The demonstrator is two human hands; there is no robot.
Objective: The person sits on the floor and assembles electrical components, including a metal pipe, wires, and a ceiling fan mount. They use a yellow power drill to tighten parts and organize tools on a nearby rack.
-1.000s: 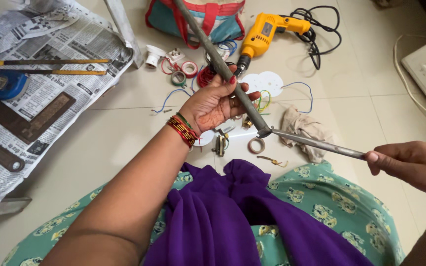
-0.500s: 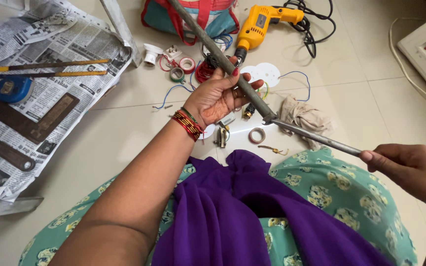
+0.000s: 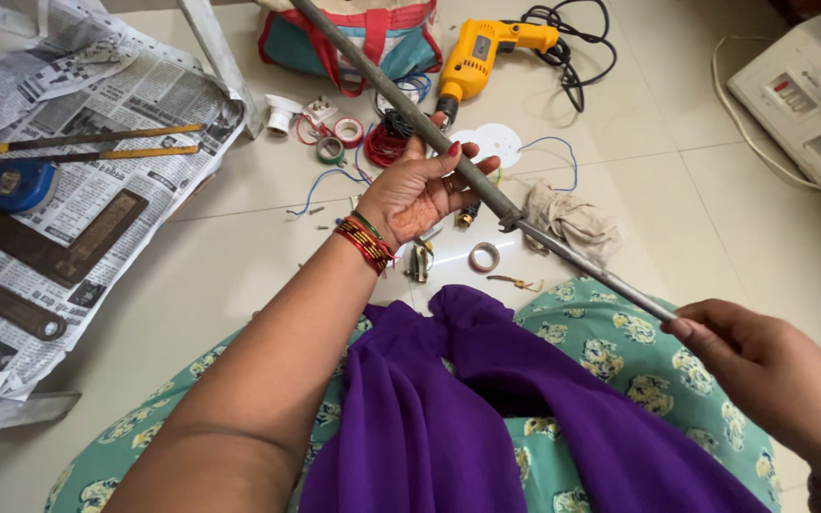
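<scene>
Grey metal rod slants above pale tiled floor, left hand cupped under its middle, right hand fingers pinched on near end; yellow drill, spread newspaper lie about.

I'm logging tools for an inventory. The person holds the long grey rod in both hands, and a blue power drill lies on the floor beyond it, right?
Not quite: the power drill is yellow, not blue, as the head view shows. The rest holds: left hand and right hand both hold the long grey rod.
</scene>
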